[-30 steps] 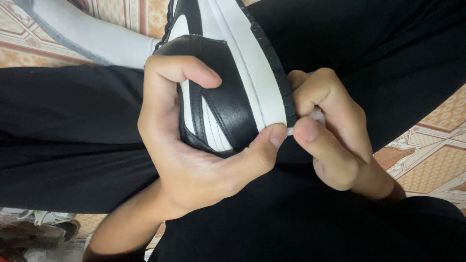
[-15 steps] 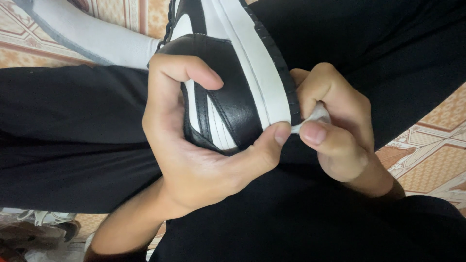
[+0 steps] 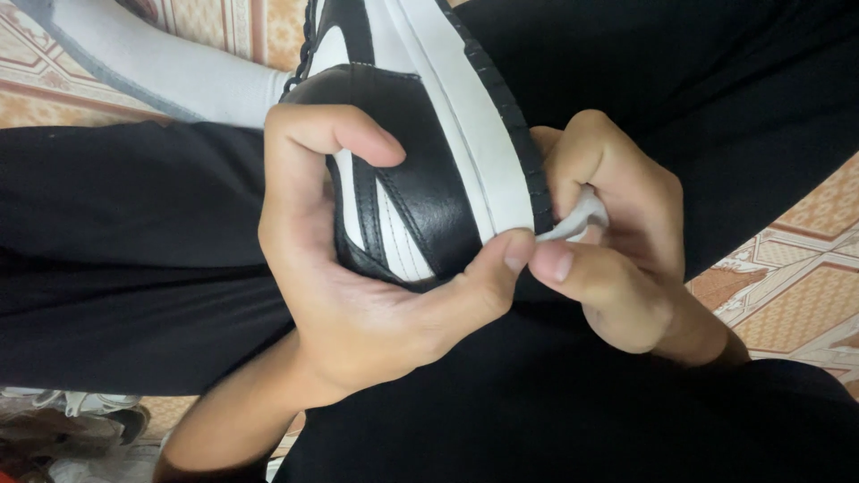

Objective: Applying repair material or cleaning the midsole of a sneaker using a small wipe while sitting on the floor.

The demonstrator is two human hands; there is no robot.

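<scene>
Shoe point(image 3: 420, 170): black and white, over my lap, on its side, heel toward me, long axis running up out of view, sole edge facing right | Left hand point(image 3: 358, 286): I clasp the heel, thumb on the sole edge | Right hand point(image 3: 617, 250): I pinch a white wad point(image 3: 577, 219) against the sole | Below: black trousers point(image 3: 134, 259), tiled floor point(image 3: 796, 304)

We count two hands, the left hand point(image 3: 358, 295) and the right hand point(image 3: 617, 259), one black-and-white sneaker point(image 3: 429, 152), one small white wipe point(image 3: 577, 219), and one grey-white sock point(image 3: 152, 72) far left.
</scene>
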